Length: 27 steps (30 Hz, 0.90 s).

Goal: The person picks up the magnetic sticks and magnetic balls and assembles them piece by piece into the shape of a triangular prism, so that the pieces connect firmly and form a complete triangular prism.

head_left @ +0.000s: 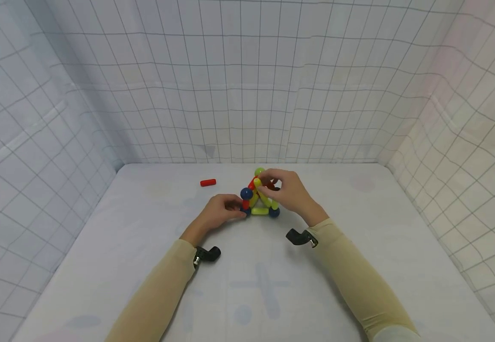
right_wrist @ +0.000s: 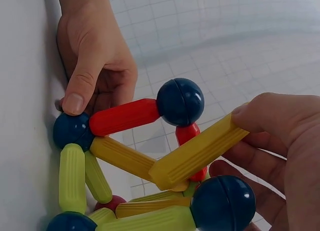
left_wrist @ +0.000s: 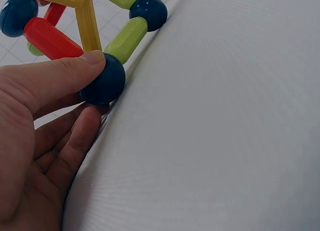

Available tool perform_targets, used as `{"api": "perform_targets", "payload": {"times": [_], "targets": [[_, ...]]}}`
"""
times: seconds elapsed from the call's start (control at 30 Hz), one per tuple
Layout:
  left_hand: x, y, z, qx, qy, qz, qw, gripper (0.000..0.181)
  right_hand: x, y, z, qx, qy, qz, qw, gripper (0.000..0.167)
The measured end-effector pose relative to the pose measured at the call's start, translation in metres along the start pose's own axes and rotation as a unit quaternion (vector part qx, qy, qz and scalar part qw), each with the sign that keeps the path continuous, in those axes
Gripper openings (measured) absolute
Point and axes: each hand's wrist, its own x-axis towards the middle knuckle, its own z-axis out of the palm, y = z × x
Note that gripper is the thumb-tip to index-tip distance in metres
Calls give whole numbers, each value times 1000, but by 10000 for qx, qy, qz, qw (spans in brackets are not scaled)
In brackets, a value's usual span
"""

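Note:
A frame of coloured magnetic rods and balls stands on the table. My left hand [head_left: 219, 211] pinches a dark blue ball [left_wrist: 107, 81] at its lower left corner between thumb and fingers. From that ball a red rod [right_wrist: 125, 116] rises to a second blue ball [right_wrist: 180, 102], and a lime green rod [left_wrist: 126, 41] runs along the table. My right hand [head_left: 289, 192] pinches one end of a yellow rod [right_wrist: 200, 153] above the frame; whether its other end touches anything, I cannot tell. Another blue ball [right_wrist: 223, 203] sits close below the right fingers.
A loose red rod [head_left: 208, 182] lies on the white table [head_left: 166, 190], left of the frame. Grid-patterned walls [head_left: 247, 95] enclose the back and both sides. A black wrist device [head_left: 300, 237] sticks out below the right wrist, and a similar one [head_left: 209, 254] by the left.

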Motion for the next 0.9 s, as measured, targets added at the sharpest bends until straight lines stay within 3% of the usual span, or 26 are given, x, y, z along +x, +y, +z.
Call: {"api": "perform_targets", "payload": {"times": [0.47, 0.9], "targets": [[0, -1, 0, -5, 6, 3, 10000, 30, -2, 0, -1, -674, -442, 98, 9967, 15], [0, -2, 2, -121, 57, -17, 9999, 32, -2, 7, 2, -1203, -693, -152, 9902, 16]]}}
